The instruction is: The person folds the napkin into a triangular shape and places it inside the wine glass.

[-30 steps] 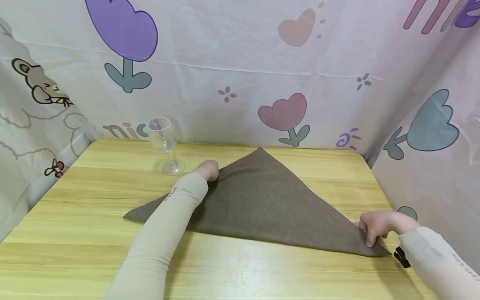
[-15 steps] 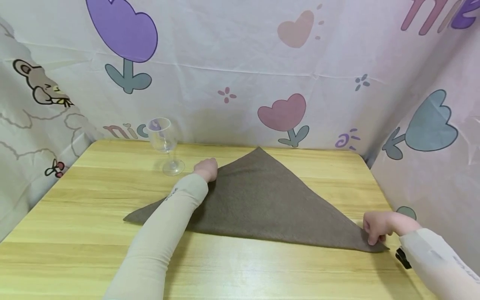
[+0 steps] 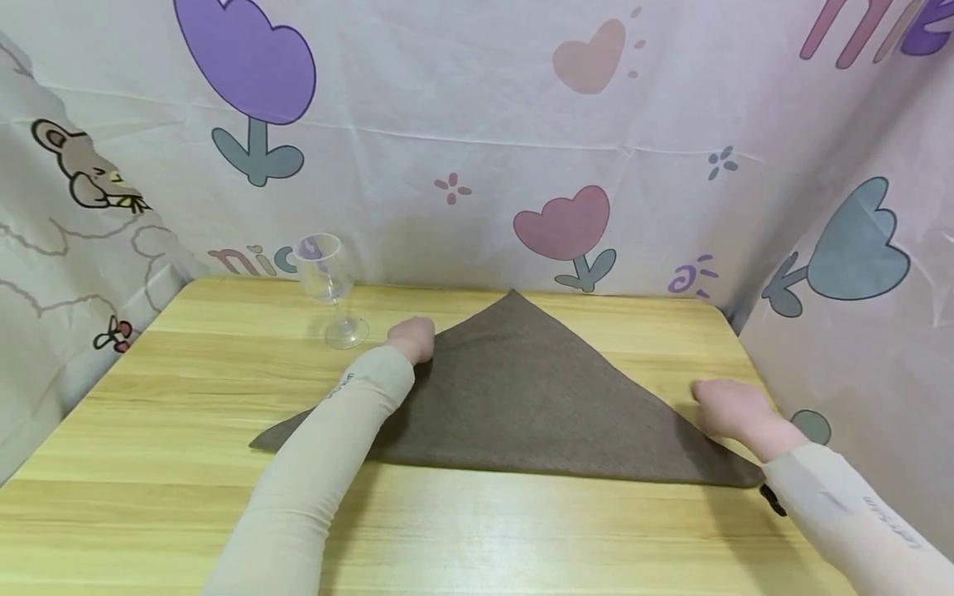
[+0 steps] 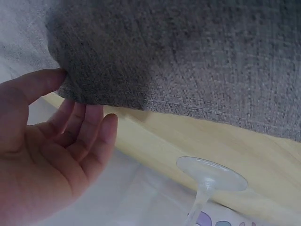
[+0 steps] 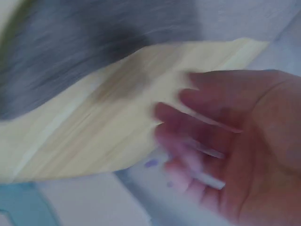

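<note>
Brown-grey triangular woven cloth [image 3: 537,406] lies at frame centre on a yellow wood-grain table [image 3: 522,538], apex toward the top; left hand [image 3: 412,338] pinches its upper-left edge between thumb and fingers. Right hand [image 3: 734,412], right of frame, is free, fingers loosely bent, just beside the cloth. Clear stemmed glass [image 3: 328,285] stands upright, left of centre.

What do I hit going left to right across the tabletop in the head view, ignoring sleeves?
Wine glass → left hand → brown cloth's far corner → right hand. Rest of the cloth overlaps, so left out.
</note>
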A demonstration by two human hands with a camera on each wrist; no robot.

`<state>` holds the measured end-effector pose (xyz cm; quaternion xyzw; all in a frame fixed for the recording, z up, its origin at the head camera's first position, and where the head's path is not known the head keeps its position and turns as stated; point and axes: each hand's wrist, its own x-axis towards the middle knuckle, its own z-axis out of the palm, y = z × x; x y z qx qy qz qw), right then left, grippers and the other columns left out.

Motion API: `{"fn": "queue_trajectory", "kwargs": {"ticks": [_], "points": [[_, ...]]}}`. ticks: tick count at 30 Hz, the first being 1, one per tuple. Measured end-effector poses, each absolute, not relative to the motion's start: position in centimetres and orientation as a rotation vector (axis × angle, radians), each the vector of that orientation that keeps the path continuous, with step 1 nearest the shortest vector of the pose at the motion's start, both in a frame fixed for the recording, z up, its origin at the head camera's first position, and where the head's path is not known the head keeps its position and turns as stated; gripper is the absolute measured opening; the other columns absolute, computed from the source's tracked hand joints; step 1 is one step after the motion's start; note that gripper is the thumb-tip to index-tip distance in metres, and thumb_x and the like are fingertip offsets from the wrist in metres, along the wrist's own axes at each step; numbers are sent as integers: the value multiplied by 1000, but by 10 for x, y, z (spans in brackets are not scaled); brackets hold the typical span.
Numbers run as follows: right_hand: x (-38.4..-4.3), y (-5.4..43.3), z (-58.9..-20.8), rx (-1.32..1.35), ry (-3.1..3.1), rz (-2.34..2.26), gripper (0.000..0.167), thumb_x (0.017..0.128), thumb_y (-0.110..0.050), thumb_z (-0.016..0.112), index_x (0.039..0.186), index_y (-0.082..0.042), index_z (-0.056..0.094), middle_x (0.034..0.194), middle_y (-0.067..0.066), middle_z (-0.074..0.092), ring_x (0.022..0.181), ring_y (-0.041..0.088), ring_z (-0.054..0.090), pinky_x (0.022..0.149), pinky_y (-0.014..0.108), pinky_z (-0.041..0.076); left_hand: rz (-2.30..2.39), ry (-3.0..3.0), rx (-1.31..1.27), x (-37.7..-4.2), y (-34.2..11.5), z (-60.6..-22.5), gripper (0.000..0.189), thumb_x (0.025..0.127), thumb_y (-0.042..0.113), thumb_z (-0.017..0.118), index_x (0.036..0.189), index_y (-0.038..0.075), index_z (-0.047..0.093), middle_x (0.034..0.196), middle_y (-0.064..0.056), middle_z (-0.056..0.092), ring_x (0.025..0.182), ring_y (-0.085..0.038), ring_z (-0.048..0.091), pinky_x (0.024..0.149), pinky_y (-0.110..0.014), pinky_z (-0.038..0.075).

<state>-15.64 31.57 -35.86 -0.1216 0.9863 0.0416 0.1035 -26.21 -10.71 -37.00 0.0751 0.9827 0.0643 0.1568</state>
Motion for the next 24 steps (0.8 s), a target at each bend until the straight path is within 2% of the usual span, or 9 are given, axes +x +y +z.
{"fn": "queue_trajectory", "kwargs": {"ticks": [1, 3, 5, 7, 10, 14, 20, 24], "points": [[-159, 308, -361, -404, 2945, 97, 11, 85, -13, 57, 88, -2, 60, 85, 16, 65, 75, 32, 62, 60, 49, 47, 191, 2811, 250, -262, -106, -371, 28, 93, 6, 43, 117, 0, 55, 125, -20, 55, 114, -32, 54, 88, -45, 48], [-164, 293, -365, -494, 2969, 41, 34, 90, -24, 57, 110, 2, 59, 106, 24, 63, 94, 42, 60, 74, 55, 48, 201, 2802, 357, -262, -105, -373, 40, 92, 11, 49, 131, 3, 46, 135, -21, 45, 125, -35, 44, 96, -49, 43], [-166, 280, -368, -574, 2937, -14, 54, 91, -33, 57, 128, 5, 49, 125, 30, 53, 112, 49, 51, 87, 58, 43, 183, 2763, 481, -261, -103, -373, 55, 91, 14, 54, 142, 6, 34, 146, -20, 33, 135, -37, 31, 103, -54, 35], [-167, 268, -372, -609, 2872, -53, 64, 91, -40, 55, 136, 4, 41, 136, 32, 41, 121, 53, 41, 92, 61, 38, 144, 2701, 594, -261, -100, -373, 65, 89, 14, 56, 147, 8, 27, 153, -16, 22, 141, -36, 21, 108, -56, 27], [-169, 258, -378, -576, 2741, -96, 74, 92, -47, 51, 143, 2, 31, 146, 33, 26, 130, 53, 29, 98, 61, 34, 86, 2593, 666, -258, -96, -372, 71, 88, 10, 54, 149, 8, 18, 157, -13, 10, 144, -34, 10, 112, -56, 19], [-170, 252, -381, -543, 2638, -78, 81, 88, -48, 57, 144, 3, 28, 148, 33, 18, 133, 52, 24, 97, 59, 35, 12, 2516, 658, -255, -92, -371, 71, 89, 10, 51, 150, 5, 13, 158, -13, 5, 145, -33, 5, 114, -54, 15], [-170, 252, -373, -521, 2589, -42, 87, 83, -45, 65, 143, 5, 26, 146, 36, 19, 131, 52, 27, 94, 57, 39, -20, 2510, 630, -253, -92, -371, 73, 90, 13, 51, 149, 1, 10, 157, -16, 1, 145, -34, 3, 115, -49, 15], [-171, 261, -369, -505, 2568, -42, 89, 80, -39, 69, 143, 7, 25, 145, 39, 19, 130, 54, 27, 95, 61, 35, -29, 2522, 630, -252, -93, -372, 76, 90, 13, 54, 149, 1, 8, 157, -17, 1, 145, -34, 3, 115, -49, 15]]}}
